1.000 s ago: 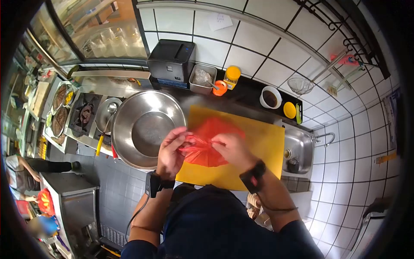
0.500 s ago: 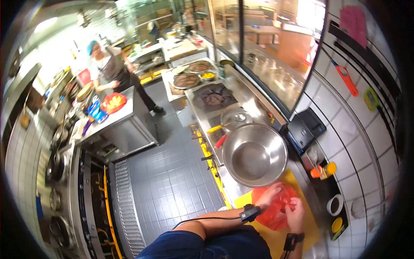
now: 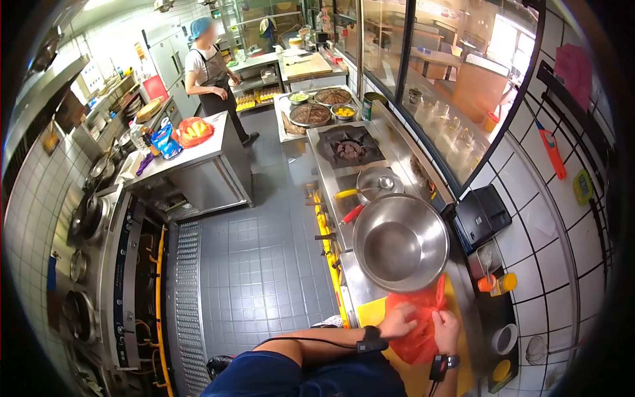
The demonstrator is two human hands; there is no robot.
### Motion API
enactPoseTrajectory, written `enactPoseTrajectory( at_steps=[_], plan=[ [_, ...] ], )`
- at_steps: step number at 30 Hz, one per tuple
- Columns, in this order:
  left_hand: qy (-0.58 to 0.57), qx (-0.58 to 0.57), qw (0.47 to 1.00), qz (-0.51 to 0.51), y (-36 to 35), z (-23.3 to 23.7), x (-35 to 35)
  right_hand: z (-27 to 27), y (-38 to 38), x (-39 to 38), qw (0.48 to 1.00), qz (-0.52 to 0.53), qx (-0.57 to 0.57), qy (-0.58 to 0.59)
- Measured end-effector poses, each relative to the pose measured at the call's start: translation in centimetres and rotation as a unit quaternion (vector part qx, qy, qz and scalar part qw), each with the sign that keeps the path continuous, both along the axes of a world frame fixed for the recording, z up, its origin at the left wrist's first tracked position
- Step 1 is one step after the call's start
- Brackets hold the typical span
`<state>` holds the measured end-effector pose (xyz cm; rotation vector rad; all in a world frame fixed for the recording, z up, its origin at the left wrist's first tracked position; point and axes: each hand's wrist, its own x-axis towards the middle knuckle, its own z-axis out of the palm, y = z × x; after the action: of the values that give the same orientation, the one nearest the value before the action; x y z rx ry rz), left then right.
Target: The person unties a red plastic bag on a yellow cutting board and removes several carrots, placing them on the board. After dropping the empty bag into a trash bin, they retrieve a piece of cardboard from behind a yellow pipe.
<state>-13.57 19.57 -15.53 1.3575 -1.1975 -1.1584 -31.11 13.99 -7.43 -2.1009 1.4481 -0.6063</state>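
A thin red plastic bag [image 3: 413, 347] lies on a yellow cutting board [image 3: 460, 377] right in front of me. Its twisted neck sticks up past my fingers toward a large steel bowl [image 3: 397, 248]. My left hand [image 3: 399, 321] is closed on the left side of the neck, thumb pointing inward. From the right, my right hand [image 3: 446, 329] pinches the gathered plastic, with its fingers curled in. What the bag contains is hidden. The bowl stands just beyond the bag, and its visible inside holds nothing.
Behind the bowl are a smaller pan [image 3: 380, 184] with a ladle and a burner [image 3: 347, 147]. Spice containers [image 3: 504, 283] line the right wall. Across the floor [image 3: 264, 264], a co-worker [image 3: 210, 73] stands near a steel counter [image 3: 198, 155] bearing another red bag [image 3: 196, 132].
The bag's neck now shows gathered and upright between my hands, where the plastic was spread flatter before. My head view has shifted slightly. The co-worker stands more upright.
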Motion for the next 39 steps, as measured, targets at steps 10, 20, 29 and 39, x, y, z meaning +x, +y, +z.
enactPoseTrajectory(
  at_steps=[10, 20, 29, 39],
  plan=[
    [-0.031, -0.087, 0.991, -0.102, -2.9, 0.9, -0.5, 0.3, 1.0, -0.5, 0.994, -0.006, 0.032, -0.103],
    [0.157, 0.107, 0.966, -0.174, -2.7, 1.1, 0.5, -1.1, 2.8, -1.5, 0.99, -0.059, -0.023, -0.125],
    [0.09, 0.055, 0.983, -0.151, -3.7, 0.8, 0.5, -1.0, 2.6, 0.2, 0.983, -0.09, -0.062, -0.149],
    [-0.184, -0.185, 0.955, -0.139, -5.4, 2.6, 0.5, -0.1, 1.0, 0.9, 0.98, -0.004, -0.199, 0.026]
  ],
)
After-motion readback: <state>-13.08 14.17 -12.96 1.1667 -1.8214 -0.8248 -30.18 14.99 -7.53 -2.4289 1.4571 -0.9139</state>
